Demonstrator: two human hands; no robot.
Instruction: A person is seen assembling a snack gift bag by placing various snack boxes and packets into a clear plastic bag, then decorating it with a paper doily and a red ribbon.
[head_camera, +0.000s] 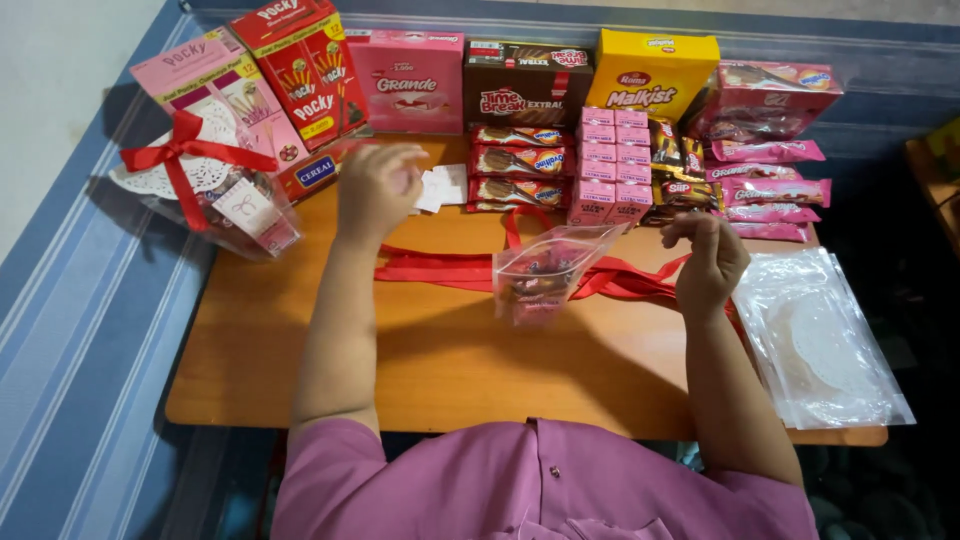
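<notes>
Clear plastic bag (545, 272) of wrapped snacks standing mid-table on wooden table (450, 360), just beside red ribbons (440, 268). Right hand (708, 262) pinching a ribbon end, fingers closed on it, near the bag. Left hand (377, 188) hovering blurred over small white tags (445, 186); grip impossible to tell. Lying at right edge: stack of clear bags with doilies (820, 340). Sitting far left: finished gift bag with red bow (215, 190).

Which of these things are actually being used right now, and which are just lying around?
In use:
left hand
right hand
clear bag
red ribbon
white cards

Lying about:
yellow box
bowed gift bag
stack of clear bags
</notes>
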